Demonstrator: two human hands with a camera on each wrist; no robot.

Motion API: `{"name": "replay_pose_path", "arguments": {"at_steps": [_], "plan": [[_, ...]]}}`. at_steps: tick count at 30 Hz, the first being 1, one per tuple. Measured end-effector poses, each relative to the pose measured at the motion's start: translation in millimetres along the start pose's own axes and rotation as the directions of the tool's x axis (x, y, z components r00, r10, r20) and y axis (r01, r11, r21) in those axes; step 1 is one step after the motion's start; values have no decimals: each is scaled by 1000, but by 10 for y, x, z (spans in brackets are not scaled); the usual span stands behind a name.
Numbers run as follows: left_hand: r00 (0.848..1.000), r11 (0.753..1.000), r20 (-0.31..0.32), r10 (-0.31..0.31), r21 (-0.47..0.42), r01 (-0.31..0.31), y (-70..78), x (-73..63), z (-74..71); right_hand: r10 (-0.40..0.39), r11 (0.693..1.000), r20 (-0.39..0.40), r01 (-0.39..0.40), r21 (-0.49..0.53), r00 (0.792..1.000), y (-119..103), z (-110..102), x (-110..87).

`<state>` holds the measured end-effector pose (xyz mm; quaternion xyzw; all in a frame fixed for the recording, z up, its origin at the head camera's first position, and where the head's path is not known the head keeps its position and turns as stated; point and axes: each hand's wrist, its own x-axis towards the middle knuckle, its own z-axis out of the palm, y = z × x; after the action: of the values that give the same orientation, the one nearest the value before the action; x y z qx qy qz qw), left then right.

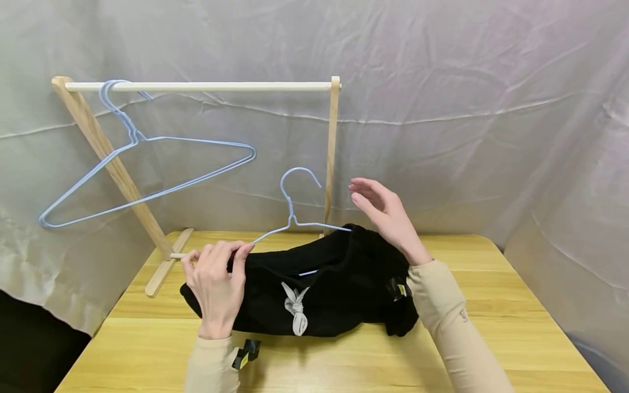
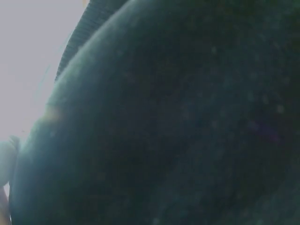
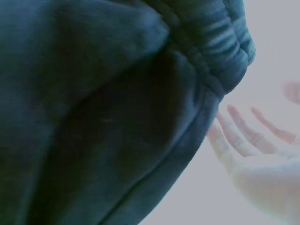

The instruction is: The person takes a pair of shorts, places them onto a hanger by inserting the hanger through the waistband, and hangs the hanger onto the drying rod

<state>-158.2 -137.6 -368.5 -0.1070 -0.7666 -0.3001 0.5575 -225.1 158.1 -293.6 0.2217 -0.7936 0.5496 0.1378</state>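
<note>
A light-blue wire hanger [image 1: 291, 210] has its lower part inside a black garment [image 1: 344, 295], which carries a grey knotted bow [image 1: 296, 308] on its front. My left hand [image 1: 216, 278] pinches the garment's upper left edge, the thumb right at the hanger's left arm. To the right, my right hand [image 1: 385, 210] is raised above the garment's right shoulder with its fingers loosely extended, holding nothing. Dark cloth fills most of the left wrist view. In the right wrist view, a gathered edge [image 3: 220, 42] of the garment hangs beside the right hand's spread fingers [image 3: 255, 136].
Behind stands a rack with a white rail [image 1: 211, 86] and wooden legs [image 1: 110, 158]. More light-blue hangers [image 1: 147, 204] hang at the rail's left end. The wooden table [image 1: 491, 305] lies beneath, with a grey curtain [image 1: 442, 109] around it.
</note>
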Motion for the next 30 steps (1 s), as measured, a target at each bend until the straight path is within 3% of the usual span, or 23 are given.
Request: {"name": "replay_pose_path", "arguments": {"at_steps": [6,16,22,30], "plan": [[1000,1000,-15,-22,18,22,-26,18,-46,27,999,42,-28,35,999,-113,69,293],[999,998,-10,-45,31,45,-53,20,-74,26,1000,-2,-26,15,1000,-153,211,723],[998,998,-2,-56,32,56,-59,21,-81,16,1000,-31,-16,23,999,-149,268,847],[998,997,6,-63,36,63,-64,32,-75,-33,990,-113,16,-142,993,-109,285,911]]}}
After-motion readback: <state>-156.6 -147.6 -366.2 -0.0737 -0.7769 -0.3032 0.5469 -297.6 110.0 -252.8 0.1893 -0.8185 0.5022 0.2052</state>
